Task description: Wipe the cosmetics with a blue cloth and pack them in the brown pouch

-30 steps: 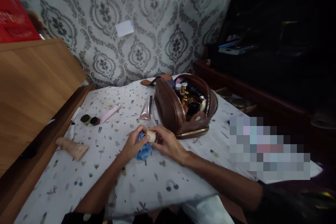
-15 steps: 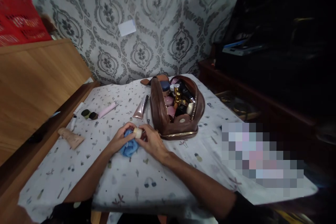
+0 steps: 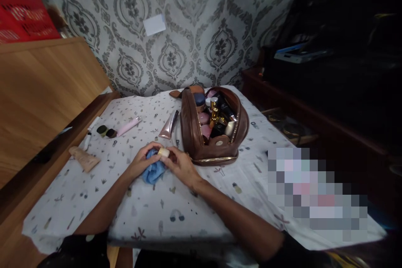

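Close to the table's middle, my left hand (image 3: 142,160) is closed on a bunched blue cloth (image 3: 153,173), which hangs below the fingers. My right hand (image 3: 183,166) pinches a small cream-coloured jar (image 3: 163,152), and the cloth touches the jar's left side. Whether the jar's lid is on, I cannot tell. Just beyond my right hand stands a brown cosmetic bag (image 3: 194,142), unzipped and packed with bottles, jars and tubes. A pinkish metallic tube (image 3: 169,124) lies left of the bag.
On the patterned tablecloth (image 3: 176,201), a beige tube (image 3: 84,159), a pink tube (image 3: 129,126), dark round pieces (image 3: 106,131) and white sticks (image 3: 91,129) lie at left. A wooden panel (image 3: 53,75) borders the left side. A blurred-out patch (image 3: 314,192) covers the right.
The jar has turned slightly between my hands, with the cloth still against it. The camera view has shifted a little; the bag and the laid-out items keep their places.
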Action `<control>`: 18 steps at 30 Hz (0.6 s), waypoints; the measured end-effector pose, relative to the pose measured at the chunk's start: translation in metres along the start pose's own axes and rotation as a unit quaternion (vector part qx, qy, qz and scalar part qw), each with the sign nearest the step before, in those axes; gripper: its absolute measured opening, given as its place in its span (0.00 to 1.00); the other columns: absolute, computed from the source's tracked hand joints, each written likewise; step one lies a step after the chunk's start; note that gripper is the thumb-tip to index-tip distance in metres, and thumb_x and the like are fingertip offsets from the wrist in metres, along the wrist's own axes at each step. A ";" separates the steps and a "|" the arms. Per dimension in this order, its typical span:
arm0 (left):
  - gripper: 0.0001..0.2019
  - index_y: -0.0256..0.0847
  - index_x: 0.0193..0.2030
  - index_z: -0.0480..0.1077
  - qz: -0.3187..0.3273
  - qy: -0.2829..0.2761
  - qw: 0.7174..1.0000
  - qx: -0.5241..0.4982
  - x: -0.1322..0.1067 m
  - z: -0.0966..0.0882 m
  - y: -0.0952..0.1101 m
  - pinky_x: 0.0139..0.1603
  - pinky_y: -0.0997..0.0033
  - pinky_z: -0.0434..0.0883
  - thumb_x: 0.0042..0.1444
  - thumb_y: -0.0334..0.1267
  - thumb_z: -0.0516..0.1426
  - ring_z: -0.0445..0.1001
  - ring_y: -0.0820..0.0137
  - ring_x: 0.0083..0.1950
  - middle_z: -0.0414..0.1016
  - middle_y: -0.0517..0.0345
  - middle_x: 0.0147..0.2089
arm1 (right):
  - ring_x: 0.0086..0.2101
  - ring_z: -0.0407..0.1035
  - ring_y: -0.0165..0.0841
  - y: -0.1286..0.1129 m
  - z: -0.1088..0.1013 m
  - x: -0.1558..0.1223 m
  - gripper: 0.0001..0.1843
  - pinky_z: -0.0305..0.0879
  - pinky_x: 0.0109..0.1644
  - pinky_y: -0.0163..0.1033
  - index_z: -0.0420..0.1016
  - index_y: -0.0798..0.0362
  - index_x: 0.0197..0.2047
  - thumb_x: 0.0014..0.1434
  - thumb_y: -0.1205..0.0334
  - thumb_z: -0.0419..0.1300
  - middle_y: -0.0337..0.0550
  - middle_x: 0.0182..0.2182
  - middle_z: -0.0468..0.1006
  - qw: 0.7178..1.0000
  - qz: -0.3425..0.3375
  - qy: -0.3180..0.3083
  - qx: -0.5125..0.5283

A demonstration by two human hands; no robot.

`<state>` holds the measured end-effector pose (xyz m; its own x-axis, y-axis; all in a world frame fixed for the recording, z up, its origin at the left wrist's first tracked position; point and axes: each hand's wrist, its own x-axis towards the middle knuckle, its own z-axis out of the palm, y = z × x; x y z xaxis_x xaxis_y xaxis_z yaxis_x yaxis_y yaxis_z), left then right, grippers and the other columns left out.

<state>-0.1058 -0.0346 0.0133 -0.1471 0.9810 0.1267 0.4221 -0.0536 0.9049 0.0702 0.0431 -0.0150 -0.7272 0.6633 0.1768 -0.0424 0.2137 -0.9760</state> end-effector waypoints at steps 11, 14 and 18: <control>0.27 0.40 0.55 0.73 0.005 -0.031 0.999 -0.024 -0.003 -0.001 -0.006 0.48 0.67 0.71 0.53 0.55 0.64 0.73 0.63 0.45 0.76 0.55 0.44 | 0.22 0.71 0.29 0.000 -0.003 0.005 0.32 0.65 0.26 0.35 0.69 0.54 0.49 0.58 0.33 0.61 0.36 0.26 0.75 0.983 0.068 -0.058 0.163; 0.24 0.39 0.48 0.74 0.002 -0.032 0.999 -0.038 -0.003 0.000 -0.007 0.46 0.68 0.71 0.53 0.55 0.63 0.72 0.64 0.43 0.75 0.56 0.40 | 0.23 0.71 0.30 -0.001 -0.004 0.003 0.31 0.65 0.27 0.35 0.66 0.52 0.52 0.58 0.35 0.62 0.34 0.25 0.75 0.983 0.079 -0.057 0.156; 0.24 0.39 0.48 0.75 -0.004 -0.034 0.998 -0.051 -0.003 -0.001 -0.004 0.47 0.67 0.72 0.52 0.55 0.64 0.74 0.64 0.43 0.76 0.55 0.41 | 0.22 0.70 0.30 -0.001 -0.003 0.002 0.34 0.62 0.26 0.34 0.66 0.53 0.53 0.57 0.34 0.61 0.33 0.21 0.74 0.972 0.105 -0.084 0.195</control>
<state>-0.1079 -0.0371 0.0099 -0.0872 0.9918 0.0934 0.3274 -0.0600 0.9430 0.0708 0.0464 -0.0137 -0.8481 0.5293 -0.0224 -0.1133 -0.2225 -0.9683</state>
